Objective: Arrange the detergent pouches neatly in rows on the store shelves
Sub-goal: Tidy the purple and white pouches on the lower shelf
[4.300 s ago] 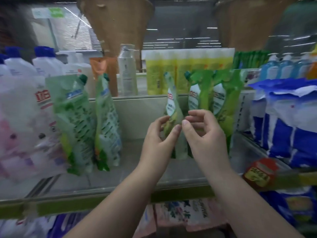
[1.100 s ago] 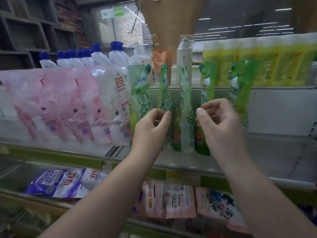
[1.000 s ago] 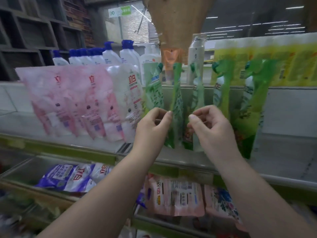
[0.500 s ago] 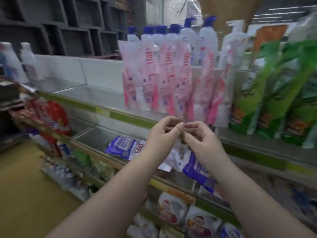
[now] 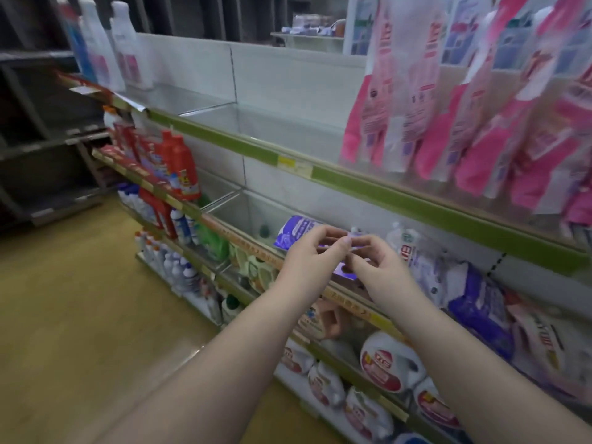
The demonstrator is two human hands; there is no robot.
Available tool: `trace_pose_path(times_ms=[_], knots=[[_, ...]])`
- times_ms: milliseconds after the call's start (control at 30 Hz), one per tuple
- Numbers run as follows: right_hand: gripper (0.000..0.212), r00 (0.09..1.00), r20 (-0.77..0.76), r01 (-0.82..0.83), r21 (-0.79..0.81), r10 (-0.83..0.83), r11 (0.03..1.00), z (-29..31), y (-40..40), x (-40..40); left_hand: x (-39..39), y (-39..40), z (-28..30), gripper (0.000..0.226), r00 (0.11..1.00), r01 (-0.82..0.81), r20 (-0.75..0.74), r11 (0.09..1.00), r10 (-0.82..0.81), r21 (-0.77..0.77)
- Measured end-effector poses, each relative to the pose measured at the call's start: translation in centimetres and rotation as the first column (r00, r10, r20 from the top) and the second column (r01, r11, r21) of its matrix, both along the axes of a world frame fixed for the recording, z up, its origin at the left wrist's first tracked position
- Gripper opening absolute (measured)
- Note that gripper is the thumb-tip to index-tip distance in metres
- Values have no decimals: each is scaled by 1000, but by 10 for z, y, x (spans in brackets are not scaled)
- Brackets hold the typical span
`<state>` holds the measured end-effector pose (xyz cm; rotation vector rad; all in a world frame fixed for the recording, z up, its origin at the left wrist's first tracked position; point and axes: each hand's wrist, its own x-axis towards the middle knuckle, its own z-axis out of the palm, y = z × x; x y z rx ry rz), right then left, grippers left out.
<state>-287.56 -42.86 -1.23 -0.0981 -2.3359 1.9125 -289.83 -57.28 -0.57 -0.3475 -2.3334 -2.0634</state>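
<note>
**Purple pouches lie flat while both hands hover in front of them**

Purple-and-white pouches [image 5: 429, 267] lie slumped along the middle shelf [image 5: 349, 301] right of frame centre, none standing in a row yet. Pink pouches [image 5: 448, 100] stand upright on the upper shelf [image 5: 384, 190] in the upper right, blurred by camera motion.

Judging the risks: these soft pouches look likely to sag or slide when lifted by one corner, and pulling one from the heap could drag a neighbour over the shelf's front lip. The wide bare stretch of the middle shelf to the left offers no support, so a pouch stood there alone may topple.

At frame centre, the left hand [image 5: 310, 264] and right hand [image 5: 381, 277] meet fingertip to fingertip in front of the leftmost purple pouch [image 5: 296, 232]. Each is loosely curled, thumb and forefinger nearly closed. Something pale shows between the tips, but I cannot tell whether they pinch a pouch edge, a small scrap, or nothing. Neither palm wraps any pouch.
</note>
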Motion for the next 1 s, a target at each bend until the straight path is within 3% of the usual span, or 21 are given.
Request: trace_pose_path(times_ms=[133,267,467,667,833,1000], knots=[[28,993,120,14,-48,-8,999,-38,-8,-34,-28,-8,-27,6,997,-23,67,998,27,-56],[10,978,209,41,-54,-29,998,-78,-5,-77,-66,-6,-53,11,988,-48,142,991,65,-123],[5,950,308,49,17,-52,999,-119,4,-128,-118,-3,-77,27,949,6,305,960,83,-280],[14,889,439,130,37,-133,991,-146,17,-154,-168,-1,-107,36,953,69,293,890,74,-451],[17,805,523,289,66,-280,955,-166,23,-166,-208,-4,-139,48,991,134,90,677,-101,-723],[27,653,538,488,240,-533,839,-175,17,-166,-241,-8,-169,64,912,225,98,287,-398,-931]])
